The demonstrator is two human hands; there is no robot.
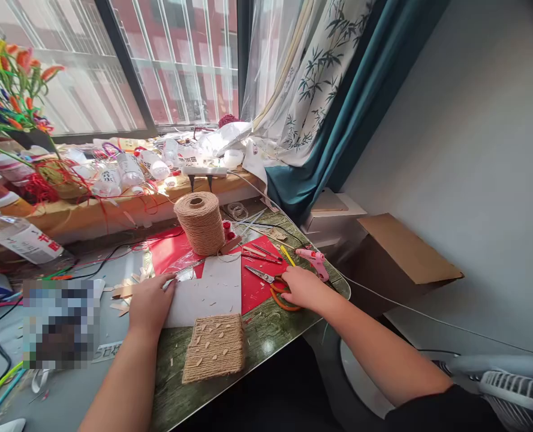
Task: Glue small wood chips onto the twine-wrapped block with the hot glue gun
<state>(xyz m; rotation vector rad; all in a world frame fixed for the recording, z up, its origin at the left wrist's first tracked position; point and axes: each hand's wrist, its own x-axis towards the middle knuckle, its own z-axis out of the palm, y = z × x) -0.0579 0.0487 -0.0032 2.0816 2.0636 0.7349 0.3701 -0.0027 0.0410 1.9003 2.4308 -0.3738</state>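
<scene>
My right hand [306, 289] closes on the orange handles of a pair of scissors [266, 276], whose blades point left over red paper [252, 294]. At the left edge of a white sheet [212, 288], my left hand [151, 303] has its fingers curled together; whatever they pinch is too small to make out. In front of the sheet lies a square pad wrapped in jute twine [221, 363], with small pale wood-like chips scattered on top. Behind the sheet a big spool of jute twine [198, 222] stands upright.
A pink glue gun [313, 261] and a yellow craft knife [288, 255] lie right of the red paper. Plastic bottles [129, 168] crowd the windowsill. A power strip [204, 171] sits on its edge. An open cardboard box [405, 258] stands beyond the table's right edge.
</scene>
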